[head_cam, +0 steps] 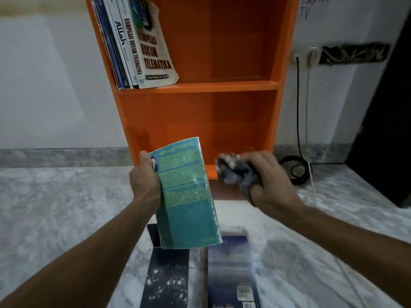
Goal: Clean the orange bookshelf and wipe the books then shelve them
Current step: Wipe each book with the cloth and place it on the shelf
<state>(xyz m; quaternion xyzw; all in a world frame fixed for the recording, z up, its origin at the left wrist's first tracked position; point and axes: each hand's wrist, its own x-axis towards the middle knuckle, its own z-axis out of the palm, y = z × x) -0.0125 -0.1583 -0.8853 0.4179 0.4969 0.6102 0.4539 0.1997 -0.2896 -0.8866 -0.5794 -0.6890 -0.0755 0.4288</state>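
Orange bookshelf (200, 87) stands on a marbled floor (55, 207) against a white wall (44, 85), with a row of books (120, 52) leaning in the left end of its upper compartment. To its right a wall socket (304, 56) feeds a black cable (298, 107), coiled on the floor, and a white cable (308, 107); a dark panel (389, 130) fills the far right. Two dark books, one star-speckled (165, 278) and one deep blue (231, 270), lie flat on the floor nearest the camera. In front of the lower compartment the left hand (144, 181) grips a teal book (189, 196) by its left edge, thumb on the cover, tilted above the two floor books. Just beside it the right hand (269, 178) clutches a dark, blurred cloth (233, 167), apart from the cover. The outermost shelved book (155, 54) reads "KOMPILASI HUKUM TELEMATIKA"; a white spine (121, 33) reads "Allah"; "TV" (303, 13) is scrawled on the wall. The teal cover's print is too small to read.
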